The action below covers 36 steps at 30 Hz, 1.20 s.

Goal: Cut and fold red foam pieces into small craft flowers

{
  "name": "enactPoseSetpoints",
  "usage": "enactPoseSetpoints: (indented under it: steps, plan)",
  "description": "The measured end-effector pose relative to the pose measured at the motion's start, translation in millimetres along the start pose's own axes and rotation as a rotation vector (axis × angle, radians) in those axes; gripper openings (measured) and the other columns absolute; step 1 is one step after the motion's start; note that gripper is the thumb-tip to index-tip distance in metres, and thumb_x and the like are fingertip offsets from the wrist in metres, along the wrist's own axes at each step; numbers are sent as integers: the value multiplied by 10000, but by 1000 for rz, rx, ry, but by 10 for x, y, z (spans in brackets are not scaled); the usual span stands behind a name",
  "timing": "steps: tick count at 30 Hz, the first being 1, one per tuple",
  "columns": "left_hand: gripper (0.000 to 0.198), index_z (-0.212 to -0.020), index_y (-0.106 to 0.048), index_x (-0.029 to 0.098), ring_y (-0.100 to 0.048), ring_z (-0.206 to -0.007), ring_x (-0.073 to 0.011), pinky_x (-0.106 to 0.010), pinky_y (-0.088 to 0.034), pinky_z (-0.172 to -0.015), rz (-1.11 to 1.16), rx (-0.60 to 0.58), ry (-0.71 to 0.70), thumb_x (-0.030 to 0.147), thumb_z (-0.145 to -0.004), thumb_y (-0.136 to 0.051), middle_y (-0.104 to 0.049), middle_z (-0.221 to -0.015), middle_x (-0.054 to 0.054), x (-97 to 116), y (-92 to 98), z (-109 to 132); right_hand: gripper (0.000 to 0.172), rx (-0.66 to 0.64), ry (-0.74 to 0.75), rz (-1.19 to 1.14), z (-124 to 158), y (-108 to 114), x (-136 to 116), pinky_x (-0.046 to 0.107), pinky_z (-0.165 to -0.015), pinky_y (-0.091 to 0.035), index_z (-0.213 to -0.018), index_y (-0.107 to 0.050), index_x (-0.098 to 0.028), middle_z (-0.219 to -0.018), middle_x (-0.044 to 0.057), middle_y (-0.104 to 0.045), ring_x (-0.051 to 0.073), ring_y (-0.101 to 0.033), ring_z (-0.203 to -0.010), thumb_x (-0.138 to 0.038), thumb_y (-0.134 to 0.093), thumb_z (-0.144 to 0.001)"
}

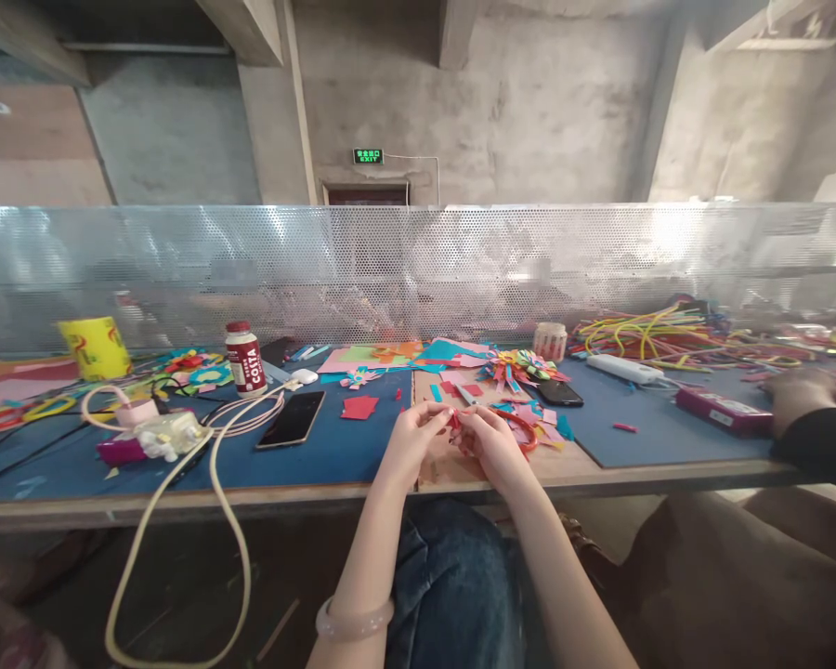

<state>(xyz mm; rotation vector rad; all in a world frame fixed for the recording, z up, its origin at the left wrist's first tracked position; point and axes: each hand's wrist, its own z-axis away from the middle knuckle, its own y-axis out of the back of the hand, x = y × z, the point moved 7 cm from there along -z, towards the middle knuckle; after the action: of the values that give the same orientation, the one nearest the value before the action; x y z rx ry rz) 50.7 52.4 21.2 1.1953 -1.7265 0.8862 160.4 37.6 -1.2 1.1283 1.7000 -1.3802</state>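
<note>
Fingertips of my left hand and my right hand meet over the table's front edge, pinching a small piece of red paper between them. Its exact shape is mostly hidden by the fingers. Just behind and beneath my right hand lies a pair of scissors with orange handles, partly covered. Cut scraps of pink, blue and yellow paper surround them. To the left, a red paper square rests on the blue mat. A colourful paper flower sits behind my right hand.
Left stand a phone, a COSTA bottle, a yellow tape roll and a cable looping over the edge. Right are a black phone, a white power strip, pipe cleaners and a co-worker's hand near a purple box.
</note>
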Motion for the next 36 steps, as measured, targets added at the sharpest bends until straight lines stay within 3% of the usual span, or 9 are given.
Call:
enactPoseSetpoints:
  steps: [36]
  plan:
    - [251,-814,-675,138,-587,-785,-167,-277,-464,-739,-2,-1,4,356,-694,-640,-658,-840,-70,-9,11,-6,228,-7,39,2,15,-23,-32,188,-434,-299,-681,-527,-186,-526,-36,-575,89,-508,-460,-362,-669,-650]
